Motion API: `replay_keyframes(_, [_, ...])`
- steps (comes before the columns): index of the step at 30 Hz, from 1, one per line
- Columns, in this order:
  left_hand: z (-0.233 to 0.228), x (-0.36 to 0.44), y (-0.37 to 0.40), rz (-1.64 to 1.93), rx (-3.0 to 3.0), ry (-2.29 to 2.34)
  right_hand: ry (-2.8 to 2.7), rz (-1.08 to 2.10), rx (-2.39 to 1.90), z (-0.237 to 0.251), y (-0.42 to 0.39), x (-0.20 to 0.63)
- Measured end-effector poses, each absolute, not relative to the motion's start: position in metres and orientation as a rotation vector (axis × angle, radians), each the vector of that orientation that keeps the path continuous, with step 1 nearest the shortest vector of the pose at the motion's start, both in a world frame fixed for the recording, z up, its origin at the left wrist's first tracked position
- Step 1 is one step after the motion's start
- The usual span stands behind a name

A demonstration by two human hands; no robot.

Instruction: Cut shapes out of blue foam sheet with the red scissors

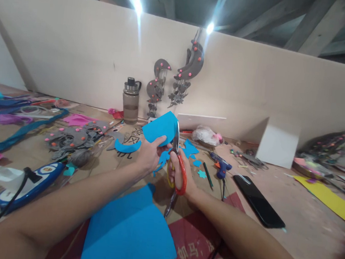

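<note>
My left hand pinches a piece of blue felt sheet above the table. In my right hand is a pair of scissors with red and yellow handles, its blades upright at the felt's right edge. Whether the blades bite into the felt I cannot make out. A large blue sheet lies below my hands. Behind my left hand rests a cut blue crescent. Blue scraps and a small blue flower lie beyond my right hand.
A dark pencil, a blue glue gun and a black phone lie to the right. At the back stands a water bottle. Grey moon hangings hang on the wall. Grey felt pieces and a power strip are at left.
</note>
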State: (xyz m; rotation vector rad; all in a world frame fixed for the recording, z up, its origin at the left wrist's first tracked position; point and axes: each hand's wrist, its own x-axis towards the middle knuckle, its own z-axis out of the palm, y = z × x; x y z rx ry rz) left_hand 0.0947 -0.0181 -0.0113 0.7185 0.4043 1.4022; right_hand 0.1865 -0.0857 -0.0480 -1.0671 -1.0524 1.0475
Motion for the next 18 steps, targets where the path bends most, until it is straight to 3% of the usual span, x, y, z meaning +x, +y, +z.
replay_keyframes(18, [-0.016, 0.093, -0.013, 1.36, 0.819, 0.399, -1.132, 1.002, -1.067, -0.048, -0.079, 0.198])
